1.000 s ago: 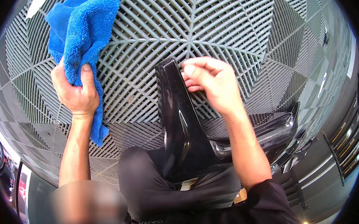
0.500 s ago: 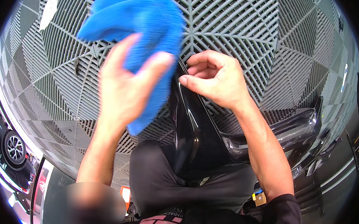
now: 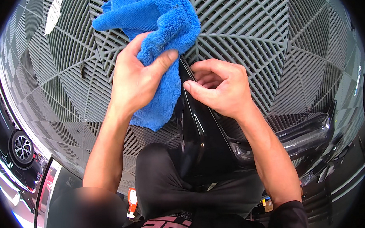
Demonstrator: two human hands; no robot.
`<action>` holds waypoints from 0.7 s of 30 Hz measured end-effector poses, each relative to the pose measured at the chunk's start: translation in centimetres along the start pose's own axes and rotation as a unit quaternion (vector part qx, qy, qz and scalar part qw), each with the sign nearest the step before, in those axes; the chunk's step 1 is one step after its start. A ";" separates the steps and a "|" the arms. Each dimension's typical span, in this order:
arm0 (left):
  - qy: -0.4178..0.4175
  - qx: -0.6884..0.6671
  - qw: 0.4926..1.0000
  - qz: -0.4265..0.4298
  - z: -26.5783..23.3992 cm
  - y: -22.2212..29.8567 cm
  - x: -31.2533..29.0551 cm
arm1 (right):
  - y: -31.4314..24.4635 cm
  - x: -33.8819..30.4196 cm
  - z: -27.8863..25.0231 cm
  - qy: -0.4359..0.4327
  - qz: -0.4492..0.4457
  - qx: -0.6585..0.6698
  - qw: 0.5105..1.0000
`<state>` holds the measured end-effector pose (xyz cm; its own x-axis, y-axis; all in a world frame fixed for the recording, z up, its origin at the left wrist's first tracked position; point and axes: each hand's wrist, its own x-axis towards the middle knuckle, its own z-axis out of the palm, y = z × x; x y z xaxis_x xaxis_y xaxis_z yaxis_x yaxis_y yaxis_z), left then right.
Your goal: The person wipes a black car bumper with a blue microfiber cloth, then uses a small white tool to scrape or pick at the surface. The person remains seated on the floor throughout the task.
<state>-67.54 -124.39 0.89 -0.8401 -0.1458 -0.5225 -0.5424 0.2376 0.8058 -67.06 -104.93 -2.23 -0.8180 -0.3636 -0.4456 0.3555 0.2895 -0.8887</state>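
Observation:
My left hand [image 3: 136,84] is closed around a blue microfiber cloth [image 3: 159,109], thumb on top. The cloth hangs in loose folds past the fingers and lies against the upper left side of a glossy black car trim piece [image 3: 206,141]. This piece rests between my legs, its narrow end pointing away from me. At that narrow end, my right hand [image 3: 227,87] is curled with the thumb and index finger on the right edge. Its other fingers are bent inward and partly hidden.
Grey slatted floor tiles [image 3: 244,24] spread out ahead. A shiny dark curved part [image 3: 305,130] extends to the right beyond my right forearm. An orange and white bottle [image 3: 132,201] stands near my left leg. A black car with a spoked wheel [image 3: 22,147] is at far left.
My left hand and the cloth, blurred by motion before, have shifted right and now show sharply. The right hand stays at the trim piece's edge. The whole view has shifted slightly.

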 end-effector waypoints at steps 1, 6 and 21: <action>-0.007 -0.014 1.000 0.016 0.1 0.1 -0.3 | 0.0 0.0 0.0 -0.001 0.001 -0.001 1.000; 0.015 0.110 0.994 0.010 0.9 0.5 -0.1 | 0.3 0.0 0.2 0.006 -0.015 -0.012 1.000; 0.160 0.060 0.946 0.276 0.0 -6.7 0.5 | -3.0 2.1 0.1 -0.014 0.198 0.073 0.977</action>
<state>-64.37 -126.10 -4.77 -0.9644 -0.2464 0.0962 -0.0310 0.4665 0.8840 -69.79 -106.63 -0.52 -0.5911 -0.2736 -0.7588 0.7038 0.2847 -0.6509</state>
